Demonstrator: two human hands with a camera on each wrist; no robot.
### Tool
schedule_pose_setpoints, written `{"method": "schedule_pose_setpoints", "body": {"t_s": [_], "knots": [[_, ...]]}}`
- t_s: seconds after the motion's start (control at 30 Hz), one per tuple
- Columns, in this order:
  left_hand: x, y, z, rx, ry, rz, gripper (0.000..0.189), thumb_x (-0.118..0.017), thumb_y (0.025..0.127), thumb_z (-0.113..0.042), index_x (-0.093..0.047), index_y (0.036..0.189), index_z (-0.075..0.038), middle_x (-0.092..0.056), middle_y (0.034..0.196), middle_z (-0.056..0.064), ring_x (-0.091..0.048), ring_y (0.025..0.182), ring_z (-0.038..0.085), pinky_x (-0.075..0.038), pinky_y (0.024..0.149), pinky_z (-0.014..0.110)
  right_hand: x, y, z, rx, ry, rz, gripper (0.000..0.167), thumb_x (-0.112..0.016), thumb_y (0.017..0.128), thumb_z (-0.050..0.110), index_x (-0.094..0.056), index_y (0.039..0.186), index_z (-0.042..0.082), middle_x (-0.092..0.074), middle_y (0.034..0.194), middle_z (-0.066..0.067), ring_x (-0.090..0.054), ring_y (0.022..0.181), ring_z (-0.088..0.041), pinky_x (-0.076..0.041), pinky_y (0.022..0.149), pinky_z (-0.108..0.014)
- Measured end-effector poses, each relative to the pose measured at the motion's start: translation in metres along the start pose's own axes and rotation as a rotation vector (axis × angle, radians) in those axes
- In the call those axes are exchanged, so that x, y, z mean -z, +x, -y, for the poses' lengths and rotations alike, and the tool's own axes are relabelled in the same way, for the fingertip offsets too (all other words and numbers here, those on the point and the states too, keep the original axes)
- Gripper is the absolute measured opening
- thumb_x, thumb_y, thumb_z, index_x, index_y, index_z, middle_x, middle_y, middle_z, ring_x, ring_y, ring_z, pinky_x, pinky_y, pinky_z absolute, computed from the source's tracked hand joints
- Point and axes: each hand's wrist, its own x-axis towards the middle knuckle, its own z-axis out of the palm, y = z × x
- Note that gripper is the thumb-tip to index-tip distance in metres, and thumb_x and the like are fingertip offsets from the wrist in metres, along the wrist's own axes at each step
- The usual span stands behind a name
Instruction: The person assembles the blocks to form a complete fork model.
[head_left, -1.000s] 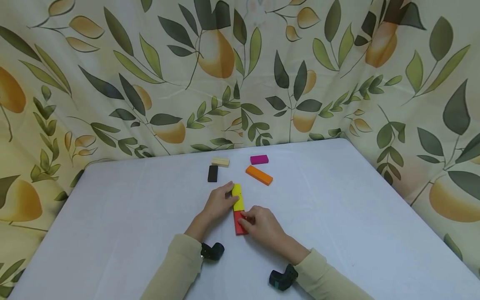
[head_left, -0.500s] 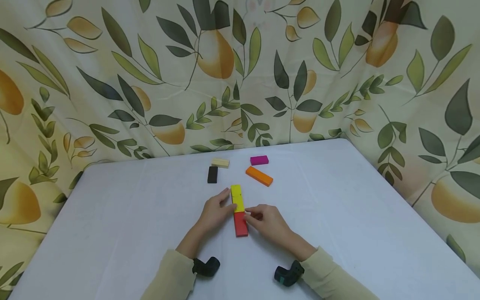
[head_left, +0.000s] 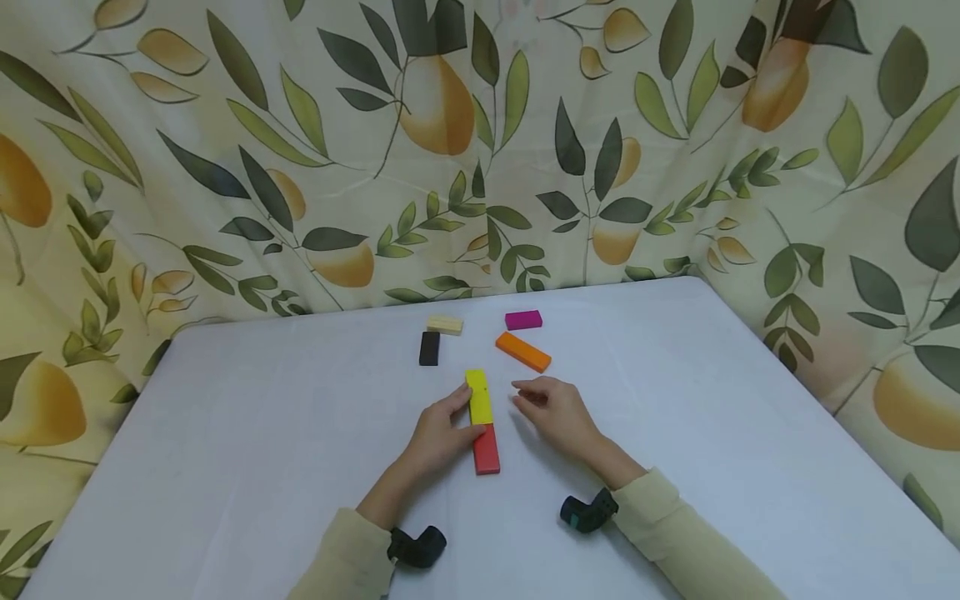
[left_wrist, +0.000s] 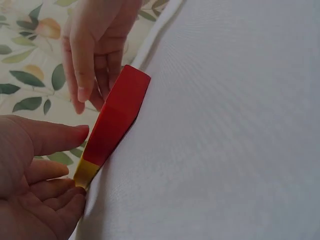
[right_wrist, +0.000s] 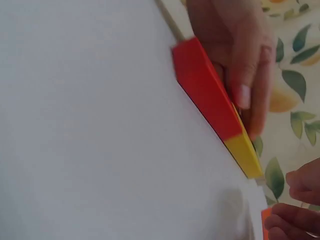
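Smooth red block [head_left: 487, 451], matt white tablecloth [head_left: 262, 433], printed cloth backdrop [head_left: 525, 117]

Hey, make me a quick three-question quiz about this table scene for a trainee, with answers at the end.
1. Fill the blank: the red rectangular block lies end to end with a ____ rectangular piece.
2. True or false: the right hand grips the red rectangular block.
3. How many rectangular blocks lie apart from that row: (a) two, (b) four, (c) six?

Key: 1. yellow rectangular piece. 2. False; it touches neither. 3. b: black block, cream block, magenta block, orange block.
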Motion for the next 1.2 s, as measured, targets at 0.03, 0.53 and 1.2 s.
{"method": "schedule_pose_setpoints", "body": {"t_s": [0.03, 0.53, 1.2], "knots": [[0.0, 0.0, 0.0, -0.002, 0.002, 0.002, 0.064, -0.067, 0.084, -0.021, -0.038, 0.139, -0.005, -0.036, 0.144, 0.004, -0.029, 0.132, 0.017, -0.034, 0.1, 0.038, 0.002, 0.003, -0.001, -0.011, -0.008, -0.012, 0.03, -0.067, 0.085, 0.015, -0.066, 0.112, 0.005, -0.065, 0.096, -0.002, -0.059, 0.083, -0.015, -0.053, 0.071, -0.026], [0.001, -0.003, 0.001, -0.031, 0.009, 0.012, 0.059, -0.067, 0.085, -0.019, -0.043, 0.137, -0.007, -0.033, 0.145, 0.004, -0.027, 0.133, 0.019, -0.034, 0.101, 0.039, 0.017, 0.037, -0.015, -0.014, -0.088, -0.102, 0.027, -0.064, 0.085, 0.008, -0.065, 0.11, -0.003, -0.065, 0.095, -0.012, -0.056, 0.082, -0.024, -0.052, 0.078, -0.037], [0.0, -0.002, 0.004, -0.037, 0.005, -0.01, 0.059, -0.068, 0.084, -0.019, -0.043, 0.137, -0.007, -0.036, 0.144, 0.003, -0.03, 0.132, 0.019, -0.037, 0.098, 0.039, 0.018, 0.053, -0.024, -0.046, -0.373, -0.025, 0.023, -0.067, 0.083, 0.01, -0.068, 0.101, -0.005, -0.06, 0.091, -0.012, -0.054, 0.083, -0.026, -0.049, 0.082, -0.04]]}}
